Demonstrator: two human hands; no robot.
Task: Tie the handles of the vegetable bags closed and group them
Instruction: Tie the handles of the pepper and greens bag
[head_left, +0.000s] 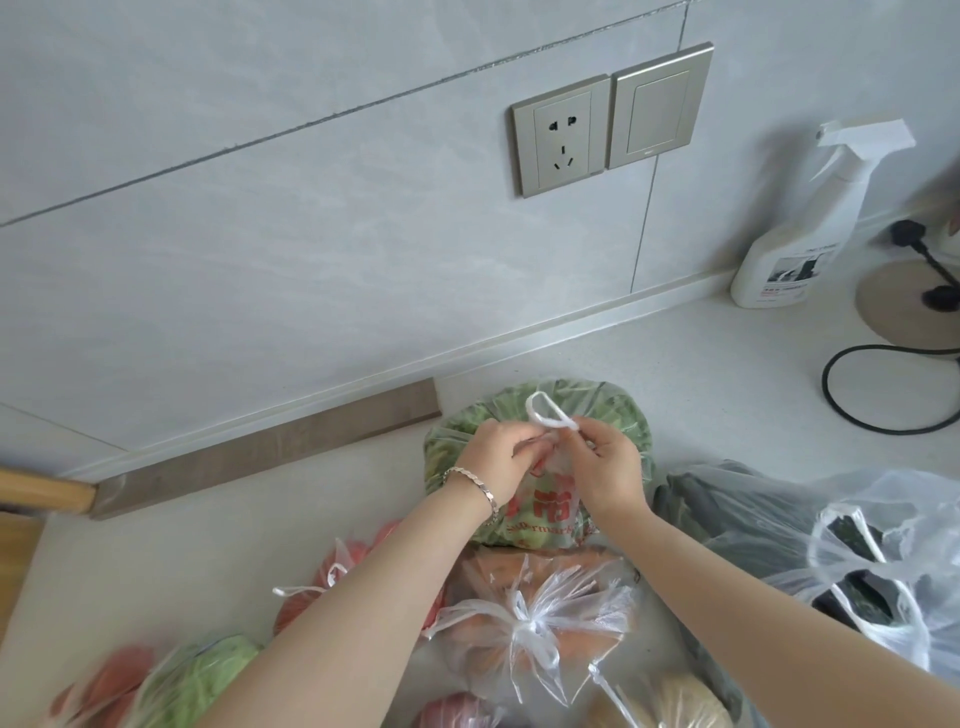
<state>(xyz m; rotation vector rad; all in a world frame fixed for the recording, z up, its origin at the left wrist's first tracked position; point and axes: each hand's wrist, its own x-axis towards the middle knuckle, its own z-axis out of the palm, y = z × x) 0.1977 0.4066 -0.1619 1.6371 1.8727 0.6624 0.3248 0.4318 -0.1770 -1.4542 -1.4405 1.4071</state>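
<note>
A clear bag of leafy greens (618, 415) with red print stands on the counter at centre. Its white handles (545, 413) form a loop above it. My left hand (498, 454) and my right hand (610, 462) both pinch the twisted handles at the bag's top, close together. In front of it lies a knotted bag of carrots (530, 618). A knotted bag of red vegetables (332, 577) lies to the left. At the right sits a bag of dark green vegetables (852, 566) with loose handles.
More bags lie along the bottom edge: green and red produce (171, 686) at left, round vegetables (670, 701) at right. A white spray bottle (800, 228) and a black cable (852, 410) are at the back right. A wall socket (561, 137) is above. The counter (208, 519) meets the wall.
</note>
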